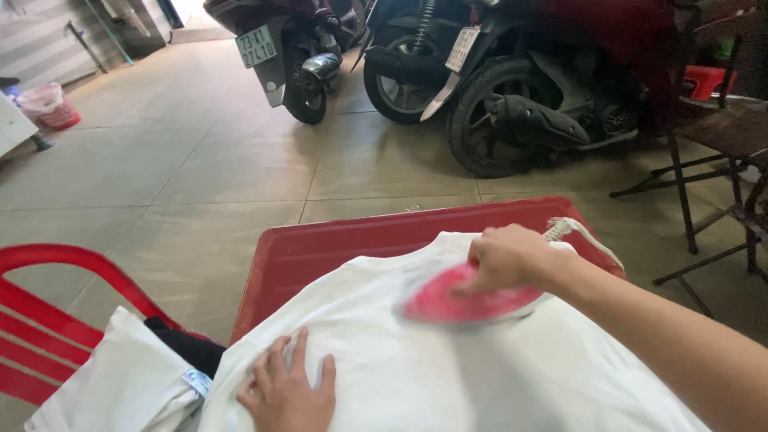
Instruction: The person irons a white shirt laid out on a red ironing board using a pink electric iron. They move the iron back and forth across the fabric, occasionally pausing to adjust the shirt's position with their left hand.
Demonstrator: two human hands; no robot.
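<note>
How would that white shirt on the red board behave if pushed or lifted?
The white shirt looks thin and floppy: it drapes over the red board, so it would likely sag if lifted. Pushed, it would probably bunch; the left hand lies flat on it while the right hand holds the pink iron.

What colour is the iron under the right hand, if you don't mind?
The iron is pinkish red, blurred; head view.

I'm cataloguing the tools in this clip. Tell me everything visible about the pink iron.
The pink iron is motion-blurred, with a pointed nose aimed left and a glossy, plastic-looking body. It sits flat on a white garment spread over a red table. The right hand grips its top; a braided cord trails behind.
</note>
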